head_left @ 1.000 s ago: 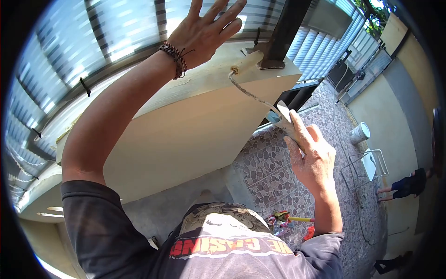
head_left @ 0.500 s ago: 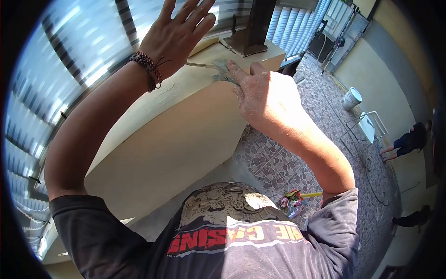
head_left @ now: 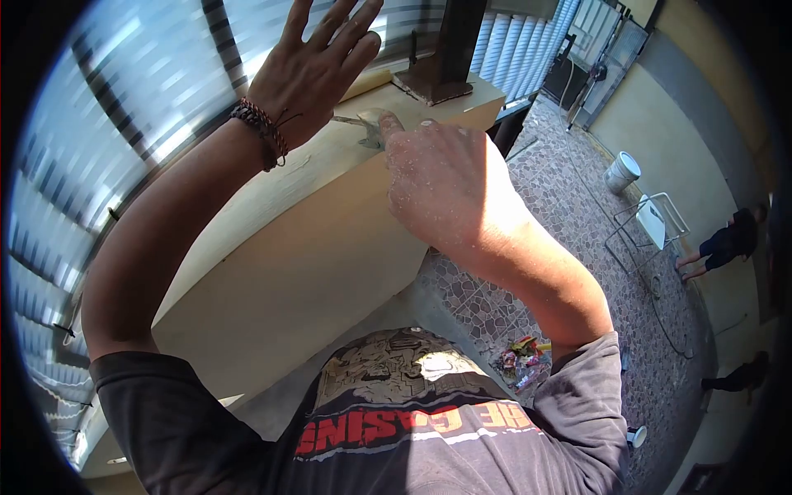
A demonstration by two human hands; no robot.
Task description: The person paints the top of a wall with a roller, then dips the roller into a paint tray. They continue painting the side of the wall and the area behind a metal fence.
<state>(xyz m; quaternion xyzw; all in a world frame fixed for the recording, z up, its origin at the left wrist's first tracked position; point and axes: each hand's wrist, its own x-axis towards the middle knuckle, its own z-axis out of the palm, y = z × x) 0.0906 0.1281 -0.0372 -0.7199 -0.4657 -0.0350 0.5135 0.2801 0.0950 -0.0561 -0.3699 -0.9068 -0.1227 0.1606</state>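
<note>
The right hand is the nearer one, its grip closed in a fist around the paint-roller handle, of which only the tip shows past the knuckles; the handle lies on top of the cream ledge, just short of the steel post; its wire shaft runs leftward along the ledge toward the left hand; that grip is spread wide, fingers up, holding nothing; the roller sleeve itself is hidden behind it.
</note>
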